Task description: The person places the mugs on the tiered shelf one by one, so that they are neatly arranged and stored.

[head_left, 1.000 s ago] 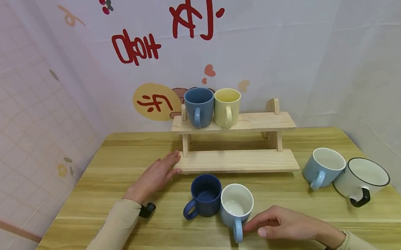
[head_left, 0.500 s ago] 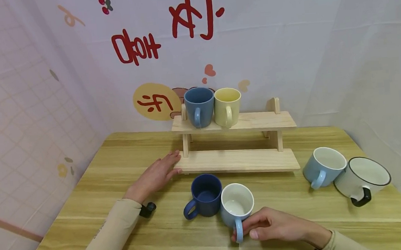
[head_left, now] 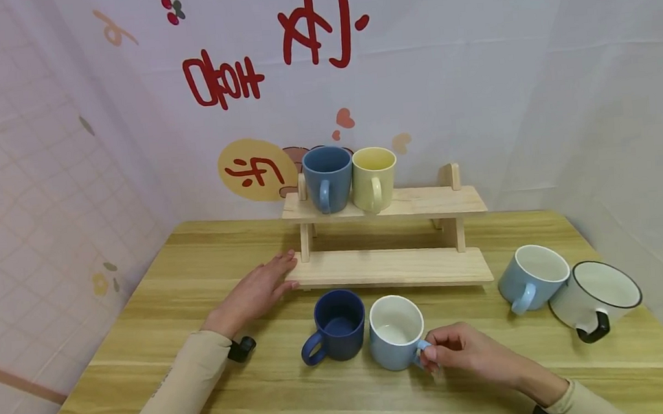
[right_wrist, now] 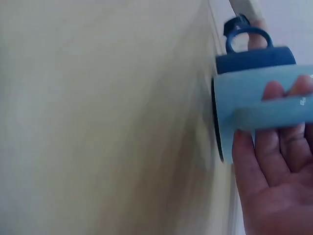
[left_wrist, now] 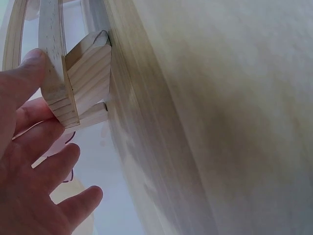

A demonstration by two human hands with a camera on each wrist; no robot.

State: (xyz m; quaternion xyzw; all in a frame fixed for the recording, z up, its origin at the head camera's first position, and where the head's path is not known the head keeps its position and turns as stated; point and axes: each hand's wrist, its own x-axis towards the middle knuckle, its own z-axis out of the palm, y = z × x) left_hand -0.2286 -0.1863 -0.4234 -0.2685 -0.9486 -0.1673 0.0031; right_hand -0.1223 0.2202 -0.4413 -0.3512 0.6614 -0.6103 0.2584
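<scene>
In the head view my right hand (head_left: pixel 466 355) grips the handle of a light blue mug (head_left: pixel 391 353) with a white inside. The mug stands upright close beside a navy mug (head_left: pixel 342 336), its handle pointing to the right. The right wrist view shows the fingertips (right_wrist: pixel 243 139) around the light blue handle (right_wrist: pixel 279 113), with the navy mug (right_wrist: pixel 257 59) behind. My left hand (head_left: pixel 253 294), fingers extended and spread, touches the left end of the lower board of a wooden two-tier shelf (head_left: pixel 395 268). Its thumb and fingers meet the board end (left_wrist: pixel 63 105) in the left wrist view.
On the upper tier stand a grey-blue mug (head_left: pixel 329 181) and a pale yellow mug (head_left: pixel 375 181). To the right on the wooden table (head_left: pixel 253 395) are another light blue mug (head_left: pixel 532 279) and a white mug (head_left: pixel 596 296) with a black rim and handle.
My right hand has taken the light blue mug's handle and swung it from the front toward the right. That mug has shifted slightly back and right. The left hand stays at the shelf end.
</scene>
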